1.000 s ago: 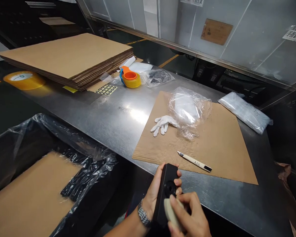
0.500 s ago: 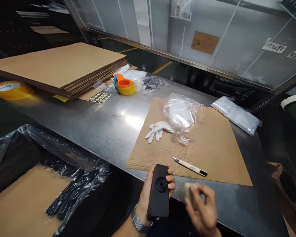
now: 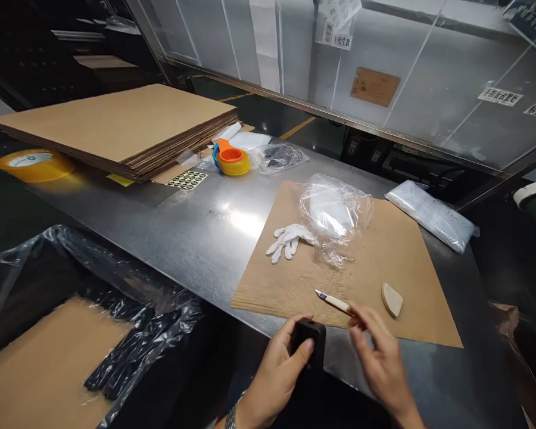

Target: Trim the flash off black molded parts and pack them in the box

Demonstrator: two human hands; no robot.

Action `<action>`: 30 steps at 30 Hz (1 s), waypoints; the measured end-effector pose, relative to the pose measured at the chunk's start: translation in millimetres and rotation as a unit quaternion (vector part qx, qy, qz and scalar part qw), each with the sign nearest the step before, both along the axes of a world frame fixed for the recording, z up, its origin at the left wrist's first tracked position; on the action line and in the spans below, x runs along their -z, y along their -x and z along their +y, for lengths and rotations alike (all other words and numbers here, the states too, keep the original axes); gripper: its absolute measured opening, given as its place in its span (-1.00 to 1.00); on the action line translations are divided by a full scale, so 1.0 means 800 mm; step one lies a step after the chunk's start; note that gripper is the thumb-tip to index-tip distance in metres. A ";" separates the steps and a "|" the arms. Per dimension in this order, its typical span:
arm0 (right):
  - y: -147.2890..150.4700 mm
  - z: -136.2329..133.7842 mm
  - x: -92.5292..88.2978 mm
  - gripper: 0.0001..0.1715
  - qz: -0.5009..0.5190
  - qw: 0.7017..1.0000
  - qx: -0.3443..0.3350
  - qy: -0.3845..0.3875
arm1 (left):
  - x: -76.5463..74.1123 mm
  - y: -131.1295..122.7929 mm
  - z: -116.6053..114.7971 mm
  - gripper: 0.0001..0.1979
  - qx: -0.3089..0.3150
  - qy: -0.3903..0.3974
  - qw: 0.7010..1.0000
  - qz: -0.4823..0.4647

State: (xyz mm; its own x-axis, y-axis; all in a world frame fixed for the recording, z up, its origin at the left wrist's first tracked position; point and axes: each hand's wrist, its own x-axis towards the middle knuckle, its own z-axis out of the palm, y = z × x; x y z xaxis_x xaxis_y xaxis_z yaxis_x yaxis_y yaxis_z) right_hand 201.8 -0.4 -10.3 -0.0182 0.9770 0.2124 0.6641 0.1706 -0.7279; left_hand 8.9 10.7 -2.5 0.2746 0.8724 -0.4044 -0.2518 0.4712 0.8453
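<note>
My left hand (image 3: 279,372) is wrapped round a black oblong device (image 3: 315,345), its thumb pressed on the near side. The device is turned so that its round ring is out of sight, and its lower part merges with the dark below. My right hand (image 3: 379,357) hovers at the cardboard's front edge, thumb and fingers apart. Its slightly blurred fingertips cover the rear end of a pale-handled craft knife (image 3: 335,301); whether they touch it I cannot tell. To the right, a beige wedge-shaped pad (image 3: 392,300) lies on the cardboard sheet (image 3: 286,292).
A white glove (image 3: 290,239) and a clear plastic bag (image 3: 335,208) lie further back on the sheet. Stacked cardboard (image 3: 129,119), a tape roll (image 3: 36,165) and an orange tape holder (image 3: 230,158) stand left. A plastic-lined bin (image 3: 161,298) is at lower left.
The beige pad has left my right hand and now lies on the cardboard. That hand has shifted to the craft knife. My left hand has turned the black device onto its side.
</note>
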 end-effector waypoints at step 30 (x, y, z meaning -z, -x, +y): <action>0.046 -0.018 -0.021 -0.78 0.239 0.943 -0.163 0.166 | -0.011 0.028 -0.026 -0.61 0.024 0.014 0.993 0.118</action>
